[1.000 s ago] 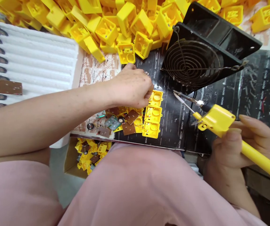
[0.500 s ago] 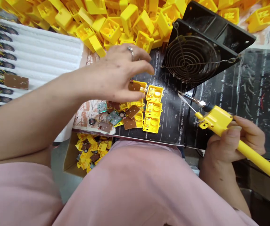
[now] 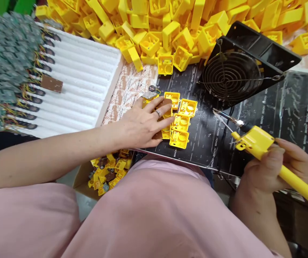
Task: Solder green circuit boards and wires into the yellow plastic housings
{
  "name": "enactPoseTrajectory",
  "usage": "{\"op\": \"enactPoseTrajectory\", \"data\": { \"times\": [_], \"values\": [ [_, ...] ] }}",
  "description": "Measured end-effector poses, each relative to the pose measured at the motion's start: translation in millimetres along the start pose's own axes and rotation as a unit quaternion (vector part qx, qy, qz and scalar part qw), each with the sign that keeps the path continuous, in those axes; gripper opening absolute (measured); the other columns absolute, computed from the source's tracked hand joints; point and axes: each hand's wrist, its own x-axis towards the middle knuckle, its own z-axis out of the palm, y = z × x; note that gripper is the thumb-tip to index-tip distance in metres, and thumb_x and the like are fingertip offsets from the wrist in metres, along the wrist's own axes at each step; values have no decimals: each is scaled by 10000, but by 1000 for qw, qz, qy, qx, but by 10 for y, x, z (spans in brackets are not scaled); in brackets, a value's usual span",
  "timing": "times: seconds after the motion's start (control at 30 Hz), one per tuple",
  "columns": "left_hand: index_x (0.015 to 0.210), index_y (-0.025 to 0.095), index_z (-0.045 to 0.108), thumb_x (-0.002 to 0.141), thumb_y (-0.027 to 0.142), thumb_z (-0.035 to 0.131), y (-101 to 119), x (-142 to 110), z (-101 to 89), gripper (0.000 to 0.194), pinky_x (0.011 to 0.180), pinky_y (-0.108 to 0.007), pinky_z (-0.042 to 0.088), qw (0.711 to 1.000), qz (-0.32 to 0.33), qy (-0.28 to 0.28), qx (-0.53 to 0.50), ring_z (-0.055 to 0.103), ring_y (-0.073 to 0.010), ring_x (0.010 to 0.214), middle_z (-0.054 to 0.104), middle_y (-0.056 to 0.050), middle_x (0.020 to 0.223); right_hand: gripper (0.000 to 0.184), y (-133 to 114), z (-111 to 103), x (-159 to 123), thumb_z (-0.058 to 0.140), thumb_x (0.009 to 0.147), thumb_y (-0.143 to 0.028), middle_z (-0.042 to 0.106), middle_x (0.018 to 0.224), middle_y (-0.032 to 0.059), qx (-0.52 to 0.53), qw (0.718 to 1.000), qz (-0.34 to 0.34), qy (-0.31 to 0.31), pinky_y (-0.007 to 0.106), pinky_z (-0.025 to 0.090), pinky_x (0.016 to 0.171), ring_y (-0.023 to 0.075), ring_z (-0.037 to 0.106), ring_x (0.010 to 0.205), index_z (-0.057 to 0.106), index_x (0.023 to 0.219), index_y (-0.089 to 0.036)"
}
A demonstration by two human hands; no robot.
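Observation:
My left hand (image 3: 144, 122) lies with fingers spread over brown circuit boards (image 3: 165, 104) and small yellow plastic housings, partly hiding them. Just to the right of its fingertips, more open yellow housings (image 3: 181, 122) stand in a short column. A grey-green circuit board (image 3: 150, 94) with a small round black part shows beyond the hand. On the right, my right hand (image 3: 280, 165) is closed round a yellow soldering iron (image 3: 258, 141). The iron's metal tip and a thin feed tube beside it point left above the black mat, touching none of the housings.
Yellow housings (image 3: 167, 34) are heaped along the back. A black fan (image 3: 227, 77) stands right of centre on the black mat (image 3: 197, 143). At left, a white ridged foam tray (image 3: 86, 71) carries rows of wired boards. Below the table edge, a cardboard box (image 3: 85, 179) holds yellow pieces.
My left hand has come down towards me, its fingers now spread over the boards and housings. Loose boards near the table edge no longer show there. My right hand still grips the soldering iron.

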Motion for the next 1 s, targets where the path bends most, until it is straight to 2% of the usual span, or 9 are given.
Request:
{"op": "enactPoseTrajectory", "data": {
  "times": [0.1, 0.2, 0.27, 0.43, 0.6, 0.73, 0.83, 0.93, 1.0],
  "values": [
    [1592, 232, 535, 1094, 399, 409, 48, -105, 72, 540, 1089, -620, 511, 998, 16, 44, 36, 434, -425, 1588, 512, -160, 1707, 287, 2, -11, -8, 871, 861, -580, 723, 780, 17, 0, 1000, 1, -5, 457, 482, 763, 231, 613, 711, 868, 990, -324],
    [1662, 278, 452, 1037, 506, 549, 9, -136, 91, 673, 1108, -616, 501, 999, 23, 40, 23, 470, -424, 1557, 459, -143, 1755, 285, 3, -13, -5, 884, 837, -569, 711, 764, 14, 5, 1000, 5, -3, 432, 460, 706, 215, 583, 664, 871, 975, -319],
    [1649, 287, 466, 1004, 529, 610, -61, -104, 91, 704, 1100, -601, 511, 999, 20, 43, 9, 482, -414, 1553, 438, -149, 1770, 276, 6, -12, -2, 895, 824, -552, 700, 749, 13, 5, 1000, 10, -8, 423, 446, 687, 203, 567, 639, 873, 968, -317],
    [1408, 241, 679, 1040, 322, 519, -199, 66, 145, 409, 1075, -526, 548, 994, 50, 99, 13, 514, -351, 1556, 615, -122, 1634, 254, 35, 2, -5, 893, 826, -554, 719, 764, 11, 5, 1000, 10, -8, 466, 473, 726, 226, 576, 650, 867, 966, -345],
    [1294, 203, 721, 988, 188, 483, -243, 222, 197, 388, 1016, -522, 578, 989, 10, 147, 1, 554, -370, 1526, 733, -134, 1452, 290, 73, 40, 20, 908, 768, -599, 670, 690, 21, 6, 1000, 5, 16, 507, 487, 747, 260, 573, 676, 869, 904, -346],
    [1262, 191, 730, 944, 230, 495, -435, 242, 151, 397, 977, -497, 603, 980, -56, 159, -102, 696, -353, 1321, 781, -141, 1288, 332, 116, 46, 42, 903, 730, -659, 645, 647, 19, -8, 1000, 1, 29, 592, 491, 856, 282, 590, 688, 860, 851, -353],
    [1175, 187, 739, 889, 298, 523, -621, 201, 60, 376, 932, -471, 618, 935, -132, 217, -249, 764, -309, 1119, 801, -129, 1173, 334, 148, 31, 48, 884, 715, -671, 661, 668, 19, -25, 999, 13, 18, 599, 501, 834, 286, 595, 678, 844, 835, -362],
    [1045, 206, 729, 767, 403, 590, -756, 111, -130, 368, 846, -475, 634, 839, -168, 294, -426, 777, -292, 981, 805, -100, 1068, 341, 153, 30, 56, 873, 685, -672, 668, 671, 19, -38, 999, 25, 8, 591, 503, 801, 276, 570, 640, 841, 829, -364],
    [1044, 220, 732, 688, 424, 623, -827, -30, -306, 424, 851, -517, 635, 784, -174, 328, -498, 780, -332, 1047, 802, -91, 1096, 354, 140, 49, 66, 873, 659, -676, 655, 649, 17, -45, 999, 25, 10, 615, 496, 839, 271, 550, 618, 848, 825, -364]
  ]
}}
